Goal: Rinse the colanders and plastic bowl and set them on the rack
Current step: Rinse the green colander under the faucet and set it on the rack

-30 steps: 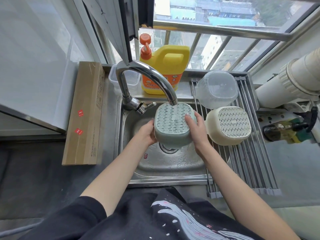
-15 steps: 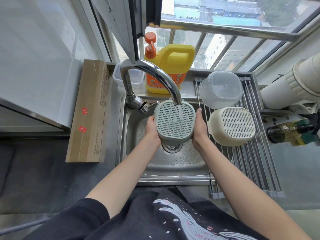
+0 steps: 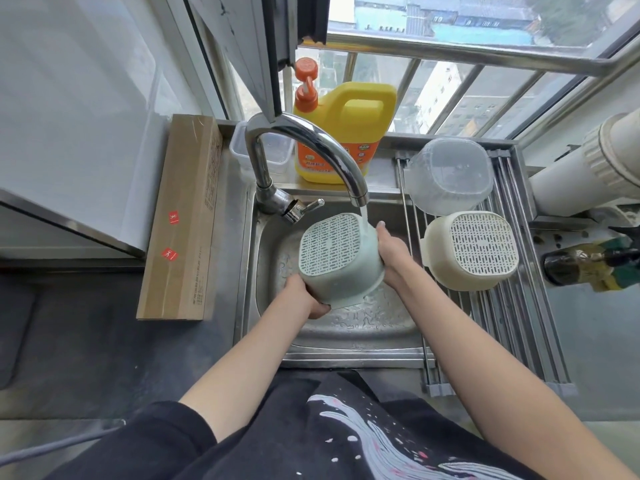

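Centre of frame, over the steel sink (image 3: 270, 271): green colander (image 3: 337, 259) held upside down, perforated base facing up and tilted toward upper left, rim pointing down toward the lower right; roughly as wide as tall, no clear long axis. Left hand (image 3: 306, 297) gripping the lower rim from below, fingers curled under the edge. Right hand (image 3: 393, 256) pressed flat against the right wall, fingers straight, tips up near the base corner. Water stream from the faucet (image 3: 311, 150) striking the upper right corner of the base, just beside the right fingertips. Spout directly above the colander, little gap between; faucet lever close at its upper left. Sink basin open below and toward the bottom of frame. Right of the sink, roll-up drying rack (image 3: 512, 323): cream colander (image 3: 471, 251) inverted at mid-right, close beside the right hand; clear plastic bowl (image 3: 450, 176) inverted just above it, the two touching or nearly so. Bare rack bars in the lower right. Upper centre, yellow detergent jug (image 3: 346, 133) behind the faucet, clear tub (image 3: 273, 150) left of it. Left of frame, long cardboard box (image 3: 180, 220) along the sink edge. Far right, dark bottle (image 3: 585, 265) lying beyond the rack.
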